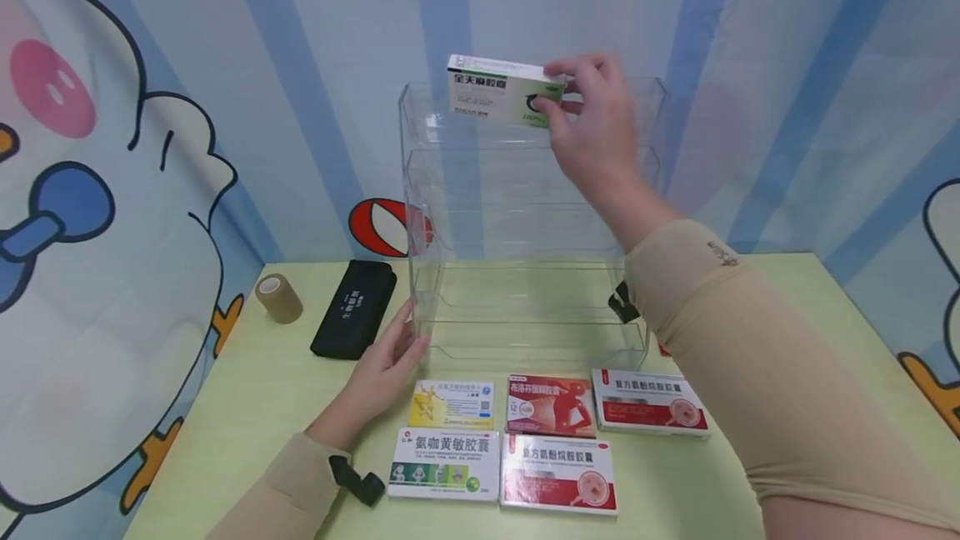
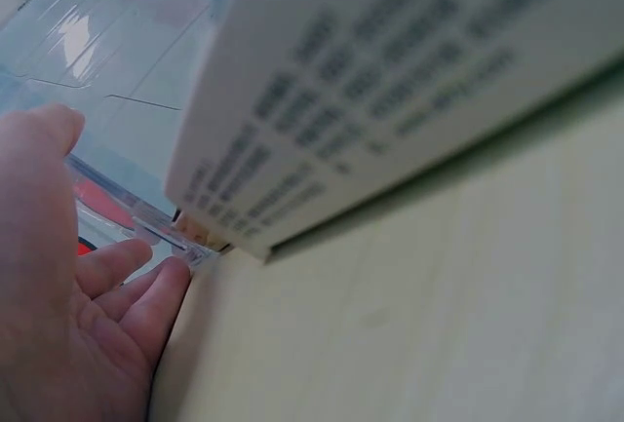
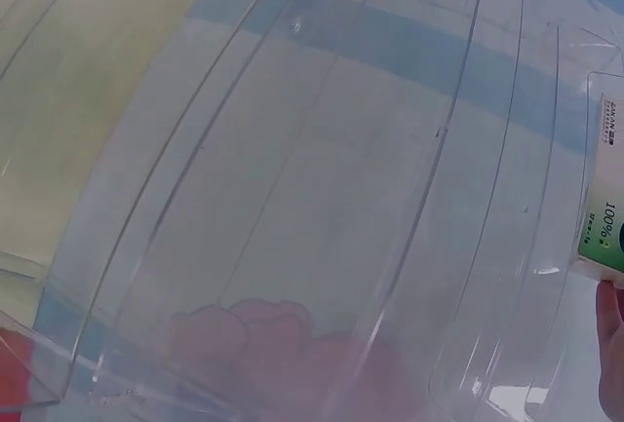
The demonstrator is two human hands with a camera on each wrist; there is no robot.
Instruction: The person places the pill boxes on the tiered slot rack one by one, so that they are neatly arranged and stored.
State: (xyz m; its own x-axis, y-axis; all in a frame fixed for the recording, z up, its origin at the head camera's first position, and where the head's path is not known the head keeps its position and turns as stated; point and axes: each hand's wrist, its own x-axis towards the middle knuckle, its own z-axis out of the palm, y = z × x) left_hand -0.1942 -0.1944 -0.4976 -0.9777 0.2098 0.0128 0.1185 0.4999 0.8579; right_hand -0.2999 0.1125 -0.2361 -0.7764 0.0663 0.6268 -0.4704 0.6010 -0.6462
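At the top of the clear tiered rack (image 1: 525, 232), my right hand (image 1: 596, 119) pinches a white and green medicine box (image 1: 487, 94) by its right end, thumb in front. The box is held upright in front of the rack's top tier; whether it touches the rack, I cannot tell. In the right wrist view, the box's green end (image 3: 606, 217) shows at the right edge beside part of the hand (image 3: 612, 354). My left hand (image 1: 386, 369) rests against the rack's lower left corner. In the left wrist view, its fingers (image 2: 156, 310) touch the corner, thumb raised apart.
Medicine boxes lie in front of the rack: a yellow one (image 1: 452, 404), a red one (image 1: 550, 405), a green and white one (image 1: 444, 465) and two alike red and white ones (image 1: 558, 473). Left of the rack are a black pouch (image 1: 354, 307) and a tan bandage roll (image 1: 279, 298).
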